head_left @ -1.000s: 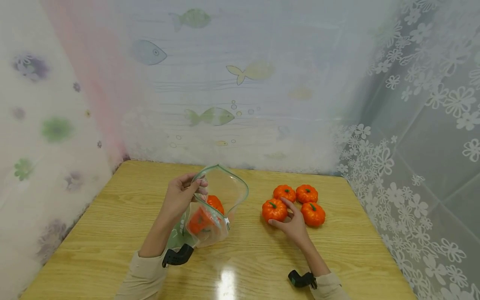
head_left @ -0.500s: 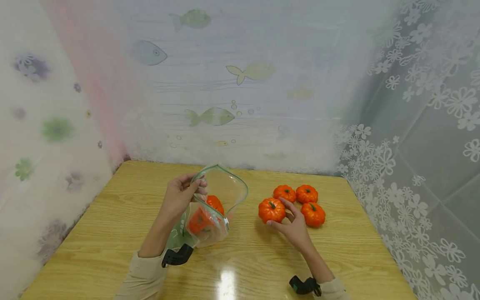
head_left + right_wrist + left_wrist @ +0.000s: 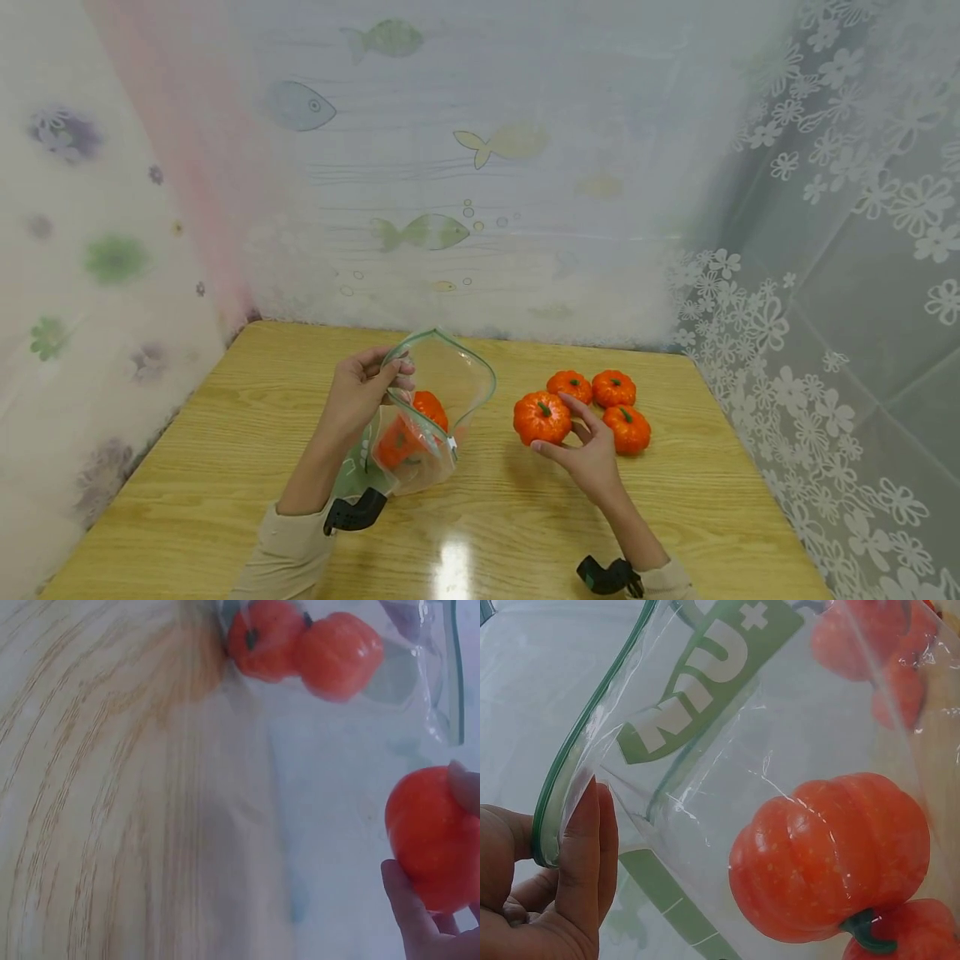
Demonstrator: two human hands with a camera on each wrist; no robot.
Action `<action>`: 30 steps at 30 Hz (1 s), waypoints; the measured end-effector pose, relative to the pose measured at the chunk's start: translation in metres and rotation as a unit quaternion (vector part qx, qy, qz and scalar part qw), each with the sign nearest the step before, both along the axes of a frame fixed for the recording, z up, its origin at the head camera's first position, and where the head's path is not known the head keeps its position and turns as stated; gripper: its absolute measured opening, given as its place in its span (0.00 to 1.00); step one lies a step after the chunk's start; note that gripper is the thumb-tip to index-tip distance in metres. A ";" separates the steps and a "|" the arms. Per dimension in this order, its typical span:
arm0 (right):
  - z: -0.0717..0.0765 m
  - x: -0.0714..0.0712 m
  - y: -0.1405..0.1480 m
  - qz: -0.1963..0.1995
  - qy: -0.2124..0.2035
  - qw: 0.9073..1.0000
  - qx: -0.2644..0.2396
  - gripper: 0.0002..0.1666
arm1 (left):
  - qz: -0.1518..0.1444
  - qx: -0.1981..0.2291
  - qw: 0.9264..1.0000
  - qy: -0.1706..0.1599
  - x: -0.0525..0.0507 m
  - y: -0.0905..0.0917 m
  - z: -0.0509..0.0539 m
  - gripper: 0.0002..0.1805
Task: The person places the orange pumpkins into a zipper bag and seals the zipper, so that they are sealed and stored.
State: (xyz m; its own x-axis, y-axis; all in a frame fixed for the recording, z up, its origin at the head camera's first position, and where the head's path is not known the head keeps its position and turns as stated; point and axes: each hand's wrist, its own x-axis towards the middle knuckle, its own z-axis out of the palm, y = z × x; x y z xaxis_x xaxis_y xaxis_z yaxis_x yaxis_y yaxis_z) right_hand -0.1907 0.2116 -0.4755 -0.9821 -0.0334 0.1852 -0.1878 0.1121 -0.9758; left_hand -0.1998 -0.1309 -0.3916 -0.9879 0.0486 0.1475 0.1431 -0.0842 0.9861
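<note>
My left hand (image 3: 360,396) pinches the green-edged rim of a clear zip bag (image 3: 468,367), whose mouth gapes. Two orange toy pumpkins lie inside it; the left wrist view shows one pumpkin (image 3: 825,855) beside the top of another (image 3: 911,934). Between the thumb and fingers of my right hand (image 3: 592,462) is an orange pumpkin (image 3: 542,419) with a green stem, held above the table to the right of the bag. In the right wrist view this held pumpkin (image 3: 424,836) is apart from the bag. Its far side is hidden.
Three more pumpkins stand close together on the wooden table (image 3: 712,500): a back left pumpkin (image 3: 568,385), a back right pumpkin (image 3: 614,388) and a front pumpkin (image 3: 627,430). A fish-patterned curtain (image 3: 420,167) hangs behind the table; flowered sheets flank it.
My right hand has lifted its pumpkin off the table and brought it slightly left, away from the other three. The left hand and the bag have stayed in place.
</note>
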 end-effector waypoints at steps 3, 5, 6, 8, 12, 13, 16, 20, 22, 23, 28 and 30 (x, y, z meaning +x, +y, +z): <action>0.003 0.002 -0.001 0.002 0.005 1.000 -0.004 0.47 | 0.002 0.001 1.000 -0.003 0.000 0.000 0.001 0.16; 0.005 0.003 -0.002 0.004 0.008 1.000 -0.006 0.46 | 0.003 0.001 1.000 -0.004 0.000 0.000 0.001 0.16; 0.006 0.004 -0.003 0.005 0.008 1.000 -0.007 0.46 | 0.003 0.001 1.000 -0.004 0.000 -0.001 0.001 0.16; 0.009 0.005 -0.004 0.006 0.009 1.000 -0.011 0.46 | 0.004 0.002 1.000 -0.004 0.000 -0.001 0.001 0.16; 0.014 0.010 -0.007 0.011 0.002 1.000 -0.021 0.46 | 0.005 0.000 1.000 -0.005 0.000 -0.001 0.001 0.16; 0.015 0.011 -0.008 0.012 0.000 1.000 -0.024 0.46 | 0.004 0.000 1.000 -0.006 0.000 -0.001 0.001 0.17; 0.020 0.015 -0.010 0.017 -0.006 0.999 -0.033 0.47 | 0.005 -0.003 1.000 -0.011 0.000 -0.001 0.001 0.17; 0.028 0.022 -0.015 0.021 -0.012 0.998 -0.059 0.46 | 0.006 -0.003 1.000 -0.014 0.002 0.000 0.001 0.18; 0.033 0.026 -0.017 0.032 -0.016 0.996 -0.081 0.45 | 0.005 -0.001 1.000 -0.014 0.002 0.000 0.001 0.18; 0.036 0.029 -0.019 0.039 -0.018 0.995 -0.092 0.45 | 0.005 -0.001 1.000 -0.013 0.002 0.000 0.001 0.18; 0.051 0.040 -0.026 0.077 -0.019 0.988 -0.132 0.45 | 0.003 -0.003 1.000 -0.010 0.002 0.001 0.000 0.17; 0.055 0.042 -0.029 0.083 -0.014 0.987 -0.136 0.46 | 0.002 -0.004 1.000 -0.009 0.002 0.002 -0.001 0.17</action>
